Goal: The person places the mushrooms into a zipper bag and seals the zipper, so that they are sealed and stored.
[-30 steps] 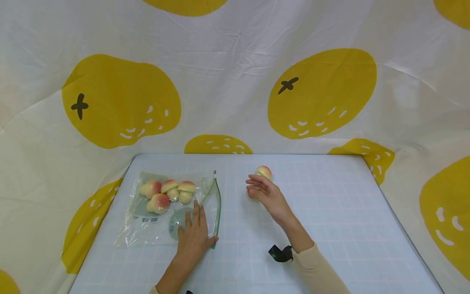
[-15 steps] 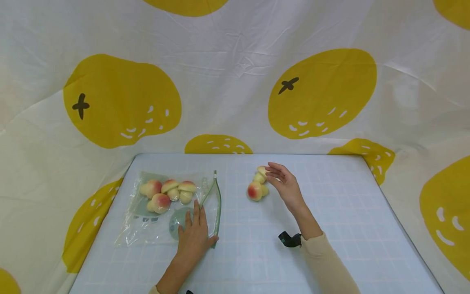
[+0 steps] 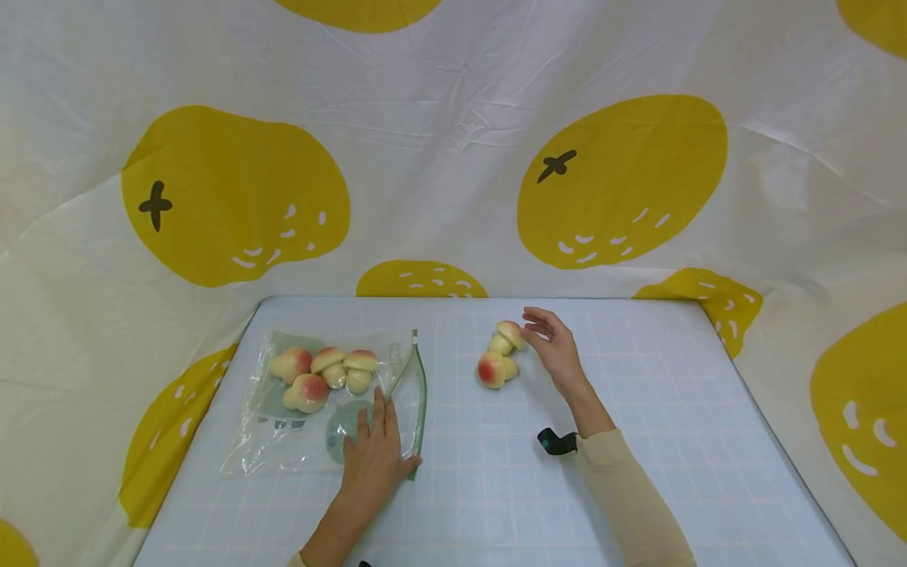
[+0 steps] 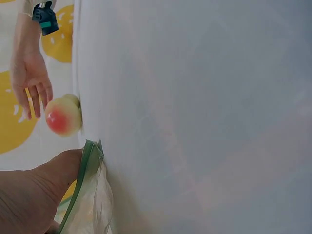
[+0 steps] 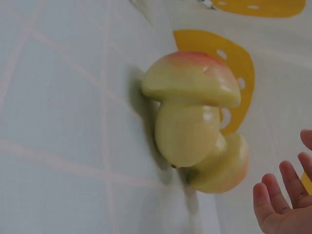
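Note:
Fingers spread, my left hand lies on a clear zip bag, with its thumb at the green zip strip. Several toy mushrooms with red-tinged caps are inside the bag. To the right of the bag, two more lie close together on the table: a nearer toy mushroom and a farther toy mushroom. My right hand hovers with loosely bent fingers just right of the farther one, fingertips beside its cap. In the right wrist view the fingers hold nothing.
A pale blue checked table carries everything. Behind it hangs a white cloth with large yellow fruit prints. A dark wrist camera sticks out from the right sleeve.
My right hand has moved right and away from over the two loose mushrooms, uncovering them, then slightly farther back with its fingers drawn closer together. The left hand and bag have stayed put.

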Tool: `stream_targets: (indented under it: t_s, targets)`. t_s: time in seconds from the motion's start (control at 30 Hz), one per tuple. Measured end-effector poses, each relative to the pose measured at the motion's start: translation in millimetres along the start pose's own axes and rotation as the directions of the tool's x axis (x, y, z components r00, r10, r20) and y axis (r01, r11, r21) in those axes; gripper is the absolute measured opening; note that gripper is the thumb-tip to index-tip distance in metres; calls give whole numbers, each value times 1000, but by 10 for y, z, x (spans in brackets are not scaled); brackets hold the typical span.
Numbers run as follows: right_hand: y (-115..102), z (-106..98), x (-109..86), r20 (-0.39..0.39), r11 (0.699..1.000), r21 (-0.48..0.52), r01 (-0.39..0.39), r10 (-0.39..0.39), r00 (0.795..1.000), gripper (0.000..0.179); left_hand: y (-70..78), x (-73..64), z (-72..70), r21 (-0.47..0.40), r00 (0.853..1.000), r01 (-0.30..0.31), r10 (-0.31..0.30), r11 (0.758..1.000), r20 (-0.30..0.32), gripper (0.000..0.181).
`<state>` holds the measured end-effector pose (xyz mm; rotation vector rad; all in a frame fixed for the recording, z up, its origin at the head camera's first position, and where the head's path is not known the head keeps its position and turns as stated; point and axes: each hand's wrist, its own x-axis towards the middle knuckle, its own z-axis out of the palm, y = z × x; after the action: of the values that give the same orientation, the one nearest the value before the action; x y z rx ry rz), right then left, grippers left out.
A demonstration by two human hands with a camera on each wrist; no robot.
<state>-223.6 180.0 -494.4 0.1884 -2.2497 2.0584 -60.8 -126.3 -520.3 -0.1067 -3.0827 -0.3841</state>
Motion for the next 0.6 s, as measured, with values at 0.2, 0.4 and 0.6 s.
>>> stream_targets:
  t_s: [0.2,0.4,0.6]
  targets:
    - [159,8,100,-3,992,-68,-102,102,995,49,-6,1,5,-2,1000,1,-1,1000,-3,114]
    - [261,24,163,48,983,-60,-176,179,983,60,-16,1,13,-10,1000,3,-3,1000,4,113]
    - [308,42,198,83,967,-68,-245,251,965,64,-19,5,20,-18,1000,1,-1,1000,2,114]
